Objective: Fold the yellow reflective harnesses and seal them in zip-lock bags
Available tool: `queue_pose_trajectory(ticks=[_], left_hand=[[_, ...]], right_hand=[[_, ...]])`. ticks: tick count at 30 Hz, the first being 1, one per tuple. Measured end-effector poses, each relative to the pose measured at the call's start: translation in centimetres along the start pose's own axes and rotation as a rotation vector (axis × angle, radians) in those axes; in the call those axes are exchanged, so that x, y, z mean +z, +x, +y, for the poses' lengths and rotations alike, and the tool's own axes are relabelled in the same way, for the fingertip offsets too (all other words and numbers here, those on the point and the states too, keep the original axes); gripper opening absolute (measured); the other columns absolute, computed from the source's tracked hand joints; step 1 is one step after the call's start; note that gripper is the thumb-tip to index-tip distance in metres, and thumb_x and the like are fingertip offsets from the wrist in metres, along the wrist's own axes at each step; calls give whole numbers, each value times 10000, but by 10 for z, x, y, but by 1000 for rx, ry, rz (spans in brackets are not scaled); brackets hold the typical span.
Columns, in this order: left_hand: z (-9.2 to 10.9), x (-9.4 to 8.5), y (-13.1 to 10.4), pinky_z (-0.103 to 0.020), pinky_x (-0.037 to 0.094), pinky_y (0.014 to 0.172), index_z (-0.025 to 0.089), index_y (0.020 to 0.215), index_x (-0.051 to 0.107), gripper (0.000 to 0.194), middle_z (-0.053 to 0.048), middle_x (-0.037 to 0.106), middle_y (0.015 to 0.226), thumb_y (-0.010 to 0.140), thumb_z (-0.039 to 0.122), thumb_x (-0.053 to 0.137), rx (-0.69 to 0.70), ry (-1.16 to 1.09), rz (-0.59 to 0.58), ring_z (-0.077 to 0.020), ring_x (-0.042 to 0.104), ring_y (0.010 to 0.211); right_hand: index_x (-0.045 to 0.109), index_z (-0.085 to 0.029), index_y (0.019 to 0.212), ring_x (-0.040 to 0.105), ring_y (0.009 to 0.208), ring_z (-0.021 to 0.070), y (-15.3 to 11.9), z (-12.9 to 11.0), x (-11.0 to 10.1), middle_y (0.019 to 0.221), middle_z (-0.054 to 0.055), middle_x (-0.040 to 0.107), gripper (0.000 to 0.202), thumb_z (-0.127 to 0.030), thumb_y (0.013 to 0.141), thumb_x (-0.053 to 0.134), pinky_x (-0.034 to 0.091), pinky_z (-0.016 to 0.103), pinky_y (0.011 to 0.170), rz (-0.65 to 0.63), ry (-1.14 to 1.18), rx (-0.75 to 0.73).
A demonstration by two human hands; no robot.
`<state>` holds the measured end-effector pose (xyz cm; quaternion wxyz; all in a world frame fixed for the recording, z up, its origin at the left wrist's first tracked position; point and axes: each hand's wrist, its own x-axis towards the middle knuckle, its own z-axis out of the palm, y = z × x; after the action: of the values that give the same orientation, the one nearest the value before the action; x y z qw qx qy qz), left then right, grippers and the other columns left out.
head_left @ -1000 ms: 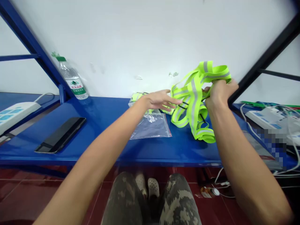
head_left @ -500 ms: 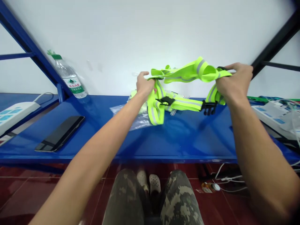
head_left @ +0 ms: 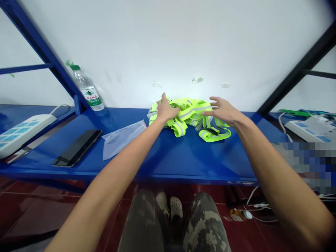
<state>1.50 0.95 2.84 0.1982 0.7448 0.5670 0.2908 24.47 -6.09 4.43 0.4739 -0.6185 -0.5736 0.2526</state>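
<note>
A reflective strap vest (head_left: 193, 111), neon yellow-green with silver stripes, lies in a loose heap on the blue table near the wall. One looped strap with a black buckle spreads out at the heap's right front. My left hand (head_left: 167, 109) is over the heap's left side, its fingers apart. On the right side, my right hand (head_left: 222, 110) is spread with its fingertips close to the straps; whether they touch I cannot tell. To the left of the heap lies a clear plastic bag (head_left: 122, 138), flat on the table.
A black phone (head_left: 77, 147) lies on the blue table (head_left: 181, 161) at the left. Behind it a water bottle (head_left: 89, 91) leans toward the wall. White power strips (head_left: 28, 131) sit at both sides. Blue and black frame bars slant up at either end.
The straps, held up and stretched between both hands before, now lie heaped on the table. Both hands have let go, and my right hand has come inward and lower. More of the clear bag shows.
</note>
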Motion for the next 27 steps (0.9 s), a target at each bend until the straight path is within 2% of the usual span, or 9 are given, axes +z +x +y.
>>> queue_pose_trajectory(ticks=[3,5,7,9,13,17,18,23,27], left_hand=[[0,4,-12,-437,346,1156,200,1555,167,890,-175,275,1587,790,310,607,2,-2,141,-324,305,1467],[1,6,-18,-469,335,1151,223,1482,338,735,-147,305,1573,796,279,596,41,37,230,-332,294,1453],[3,5,-21,-498,355,1113,257,1327,504,531,-118,406,1503,805,297,595,38,91,328,-345,326,1407],[7,2,-19,-497,401,1048,271,1141,594,327,-103,554,1330,823,346,575,36,101,351,-341,419,1310],[16,-13,6,-471,488,883,239,918,620,209,-106,661,890,820,394,521,0,-158,203,-317,592,1052],[13,-40,47,-506,522,709,253,945,642,337,-122,665,770,621,341,672,-144,-555,-224,-354,632,974],[10,-46,55,-509,529,720,266,985,645,402,-122,679,791,592,339,680,-161,-617,-256,-351,636,995],[3,-52,55,-461,523,907,256,1245,557,617,-129,685,1179,662,444,623,-201,-744,-172,-313,612,1175],[10,-33,29,-456,502,906,207,1065,637,447,-131,702,1077,639,334,680,-33,-281,-35,-350,619,1124]], right_hand=[[694,-222,1075,616,1092,282,-25,-5,-12,1202,100,657,497,-208,604,852,545,420,871,64,-187,-289],[721,-207,888,652,868,221,-43,-7,-22,978,72,705,218,-258,693,804,544,360,759,80,-266,-340],[711,-204,745,618,657,174,-56,-2,-30,748,35,694,118,-310,748,764,504,313,628,-72,-337,-290],[725,-221,730,625,623,182,-62,8,-33,708,20,705,109,-325,759,744,484,313,608,-270,-441,-263],[755,-261,911,696,829,256,-55,36,-28,953,36,760,156,-267,763,706,508,359,737,-342,-684,-329],[728,-253,1060,700,851,283,-46,54,-19,947,74,749,308,-232,755,691,509,361,717,-317,-808,-261],[726,-249,1070,700,853,285,-45,55,-17,948,79,748,323,-220,750,686,505,358,711,-286,-825,-251],[755,-222,881,654,702,229,-44,40,-23,765,40,716,149,-292,792,657,447,318,632,-123,-680,-242],[735,-203,725,558,583,157,-36,29,-29,626,-8,643,221,-422,749,751,403,273,552,-26,-257,-171]])
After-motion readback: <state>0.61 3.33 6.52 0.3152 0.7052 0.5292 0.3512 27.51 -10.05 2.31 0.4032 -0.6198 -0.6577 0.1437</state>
